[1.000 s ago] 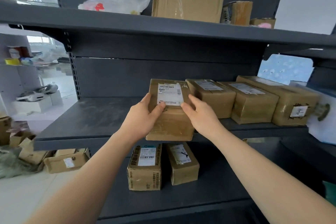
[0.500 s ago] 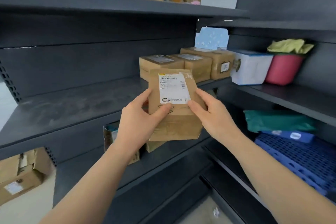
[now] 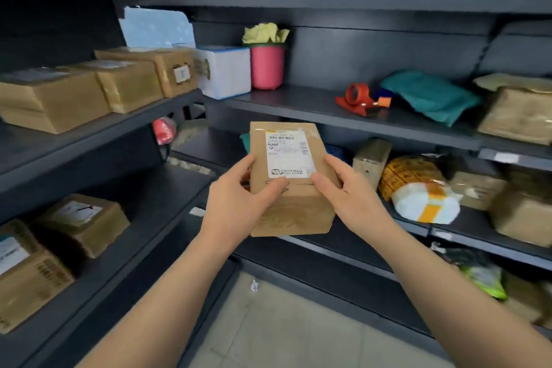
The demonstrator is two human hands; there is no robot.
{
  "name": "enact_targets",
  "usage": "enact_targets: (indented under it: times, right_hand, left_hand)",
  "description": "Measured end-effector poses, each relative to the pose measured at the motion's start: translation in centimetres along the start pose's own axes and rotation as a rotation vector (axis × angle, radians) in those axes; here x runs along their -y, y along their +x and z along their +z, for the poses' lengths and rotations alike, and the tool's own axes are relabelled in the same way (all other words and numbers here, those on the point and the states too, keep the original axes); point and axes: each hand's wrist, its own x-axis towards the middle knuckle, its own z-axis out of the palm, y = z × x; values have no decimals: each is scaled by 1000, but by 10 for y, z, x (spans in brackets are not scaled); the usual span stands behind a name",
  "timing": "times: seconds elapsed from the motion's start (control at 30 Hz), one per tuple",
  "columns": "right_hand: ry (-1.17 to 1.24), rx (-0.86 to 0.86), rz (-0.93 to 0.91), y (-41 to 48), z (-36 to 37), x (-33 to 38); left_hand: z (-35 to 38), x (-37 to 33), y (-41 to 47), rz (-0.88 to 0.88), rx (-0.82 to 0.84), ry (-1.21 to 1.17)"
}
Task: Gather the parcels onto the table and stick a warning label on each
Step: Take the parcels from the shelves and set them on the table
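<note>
Carried off the shelf, parcel (image 3: 291,179) sits between both hands' fingers (image 3: 334,166).

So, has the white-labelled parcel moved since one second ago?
Yes. The parcel left the shelf beside the row of boxes; left hand and right hand now hold it in the air, right of that row.

Two hands: one left hand (image 3: 236,203) and one right hand (image 3: 349,197). One labelled parcel (image 3: 294,209) between them. On the left shelving (image 3: 89,143), three upper boxes (image 3: 128,84) and two lower boxes (image 3: 80,221), all brown. On the right shelving (image 3: 313,104), at least four brown cartons (image 3: 516,116) (the far ones too blurred to be sure). Singles: one white box (image 3: 227,72), one pink tub (image 3: 266,67), one red tape dispenser (image 3: 358,98), one teal bag (image 3: 430,95), one yellow-and-white bundle (image 3: 418,188).
</note>
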Motion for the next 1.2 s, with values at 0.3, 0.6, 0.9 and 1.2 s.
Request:
enact_targets:
  times: [0.3, 0.6, 0.9, 1.2]
  right_hand:
    - [-109, -275, 233, -91, -184, -107]
    - [-200, -553, 453, -204, -332, -190]
    - [-230, -865, 662, -288, -445, -239]
    - [-313, -1160, 815, -348, -549, -272]
  left_hand:
    - [208, -76, -52, 64, 351, -122]
    - [392, -152, -129, 214, 683, -191]
    - [543, -232, -190, 386, 1015, -274]
    - [681, -326, -243, 587, 1314, -377]
